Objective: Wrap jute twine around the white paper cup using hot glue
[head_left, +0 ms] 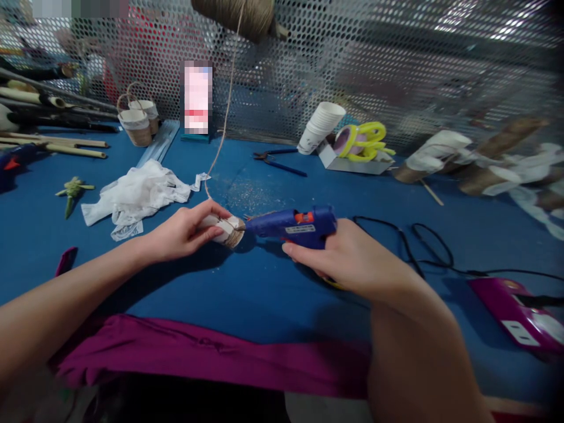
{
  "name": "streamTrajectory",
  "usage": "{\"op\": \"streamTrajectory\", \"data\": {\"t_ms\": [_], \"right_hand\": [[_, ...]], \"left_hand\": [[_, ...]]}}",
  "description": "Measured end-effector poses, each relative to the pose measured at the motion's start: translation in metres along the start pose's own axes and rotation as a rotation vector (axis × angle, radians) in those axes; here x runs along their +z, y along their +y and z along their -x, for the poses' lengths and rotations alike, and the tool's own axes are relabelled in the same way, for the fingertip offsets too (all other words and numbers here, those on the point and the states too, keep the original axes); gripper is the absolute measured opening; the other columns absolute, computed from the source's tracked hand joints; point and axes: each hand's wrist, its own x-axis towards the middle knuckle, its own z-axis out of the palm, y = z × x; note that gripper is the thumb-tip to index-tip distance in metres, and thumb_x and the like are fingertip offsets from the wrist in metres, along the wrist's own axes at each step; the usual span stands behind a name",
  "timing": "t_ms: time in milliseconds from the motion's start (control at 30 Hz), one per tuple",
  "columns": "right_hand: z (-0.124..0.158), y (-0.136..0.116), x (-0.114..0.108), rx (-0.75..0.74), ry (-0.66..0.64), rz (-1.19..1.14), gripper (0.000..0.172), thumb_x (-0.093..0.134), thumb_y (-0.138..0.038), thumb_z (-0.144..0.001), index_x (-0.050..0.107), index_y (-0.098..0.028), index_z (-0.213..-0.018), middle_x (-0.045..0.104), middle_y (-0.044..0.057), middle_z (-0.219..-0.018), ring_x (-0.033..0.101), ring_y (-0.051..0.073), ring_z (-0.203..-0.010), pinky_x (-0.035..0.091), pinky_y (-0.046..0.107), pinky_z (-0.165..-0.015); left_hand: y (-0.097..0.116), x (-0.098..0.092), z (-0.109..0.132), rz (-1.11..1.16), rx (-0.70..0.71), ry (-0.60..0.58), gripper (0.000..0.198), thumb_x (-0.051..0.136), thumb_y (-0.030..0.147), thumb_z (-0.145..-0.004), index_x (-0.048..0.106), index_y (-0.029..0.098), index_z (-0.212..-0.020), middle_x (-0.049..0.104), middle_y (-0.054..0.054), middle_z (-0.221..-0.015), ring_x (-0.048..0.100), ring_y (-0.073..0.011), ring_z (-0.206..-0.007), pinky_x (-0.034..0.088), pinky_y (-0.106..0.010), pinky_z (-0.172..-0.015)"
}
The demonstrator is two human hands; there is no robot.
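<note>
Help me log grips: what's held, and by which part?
Left hand: twine-wrapped paper cup, by its white side. Right hand: glue gun, by its handle.

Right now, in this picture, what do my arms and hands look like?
Your left arm and right arm are bare as far as they show, with no sleeves in view and no clear markings. Your left hand and right hand wear no gloves. I see no ring, watch or bracelet, though part of each hand is hidden.
</note>
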Motion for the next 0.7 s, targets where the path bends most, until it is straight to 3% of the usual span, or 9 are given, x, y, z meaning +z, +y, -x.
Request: {"op": "streamTrajectory", "data": {"t_ms": [333, 700], "right_hand": [[-0.0077, 0.0029, 0.0003, -0.03, 0.029, -0.038, 0.031, 0.058, -0.04, -0.071, 0.043, -0.02, -0.053, 0.047, -0.003, -0.044, 0.042, 0.009, -0.042, 0.032, 0.022, -0.039], [-0.0102, 0.0009, 0.0023, -0.064, 0.029, -0.051, 0.03, 0.056, -0.036, -0.073, 0.042, -0.02, -0.051, 0.045, -0.004, -0.043, 0.041, 0.008, -0.041, 0.032, 0.02, -0.039]], "left_hand": [[0.0001, -0.0012, -0.0004, -0.054, 0.039, -0.024, 0.023, 0.043, 0.029, -0.088, 0.048, 0.017, -0.107, 0.065, -0.012, -0.107, 0.065, -0.0202, -0.09, 0.05, -0.029, -0.074], [0.0012, -0.0011, 0.0001, -0.082, 0.069, -0.031, 0.022, 0.043, 0.026, -0.088, 0.047, 0.016, -0.108, 0.064, -0.012, -0.109, 0.065, -0.0195, -0.09, 0.05, -0.028, -0.074]]}}
